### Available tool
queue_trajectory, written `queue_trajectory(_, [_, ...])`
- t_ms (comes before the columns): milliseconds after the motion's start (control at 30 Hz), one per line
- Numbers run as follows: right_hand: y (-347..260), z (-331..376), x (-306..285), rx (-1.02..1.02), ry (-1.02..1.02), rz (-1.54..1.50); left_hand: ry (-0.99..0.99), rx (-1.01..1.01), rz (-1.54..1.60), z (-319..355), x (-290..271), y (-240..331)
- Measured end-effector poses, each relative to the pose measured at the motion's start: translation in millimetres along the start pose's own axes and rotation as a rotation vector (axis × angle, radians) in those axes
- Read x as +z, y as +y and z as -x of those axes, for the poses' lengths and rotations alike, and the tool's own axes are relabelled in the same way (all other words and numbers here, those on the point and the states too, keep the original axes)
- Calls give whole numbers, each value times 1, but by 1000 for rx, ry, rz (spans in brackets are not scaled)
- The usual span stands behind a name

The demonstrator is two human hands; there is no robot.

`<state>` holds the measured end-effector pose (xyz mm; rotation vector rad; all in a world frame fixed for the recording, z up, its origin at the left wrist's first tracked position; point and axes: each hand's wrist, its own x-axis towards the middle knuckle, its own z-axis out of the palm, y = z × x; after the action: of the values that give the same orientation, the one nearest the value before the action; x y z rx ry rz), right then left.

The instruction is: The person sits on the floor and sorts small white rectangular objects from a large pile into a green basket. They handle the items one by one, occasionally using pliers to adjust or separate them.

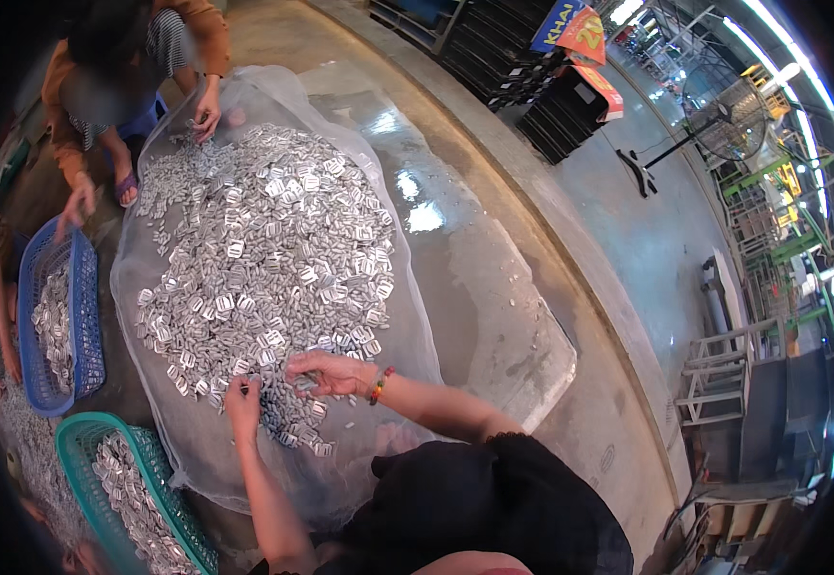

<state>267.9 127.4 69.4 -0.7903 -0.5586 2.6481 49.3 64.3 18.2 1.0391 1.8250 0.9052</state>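
Observation:
A wide heap of small silver-grey metal pieces [263,240] lies on a pale mesh sheet [388,460]. Many are flat slotted buckles, mixed with narrow, pellet-like bits. My left hand [242,407] is at the near edge of the heap, thumb and fingers pinched together; what lies between the tips is too small to make out. Just right of it, my right hand [326,374] hovers low over the pieces, fingers curved and apart from the thumb, with nothing plainly held. A beaded bracelet [381,385] circles my right wrist.
A green basket [72,431] and a blue basket [86,326], both holding metal pieces, stand left of the sheet. Across the heap a person in an orange sleeve [208,43] reaches into it. Another person's arm [0,307] shows at far left. Wet concrete [474,278] and a raised kerb [570,220] lie right.

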Motion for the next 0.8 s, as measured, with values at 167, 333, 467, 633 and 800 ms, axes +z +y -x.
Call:
queue_trajectory(167, [-52, -6, 74, 202, -155, 534, -85, -105, 90, -11, -28, -1])
queue_trajectory(333, [-84, -28, 121, 378, -175, 750, -185, -263, 668, 4, -42, 10])
queue_trajectory(467, [-72, -58, 93, 246, -167, 690, 77, -150, 1493, 14, -53, -1])
queue_trajectory(633, [-39, -87, 39, -180, -235, 880, 280, -310, 1302, 9, -88, -26])
queue_trajectory(800, [-8, -78, 24, -627, 114, 2097, 412, -304, -172, 0, -71, -30])
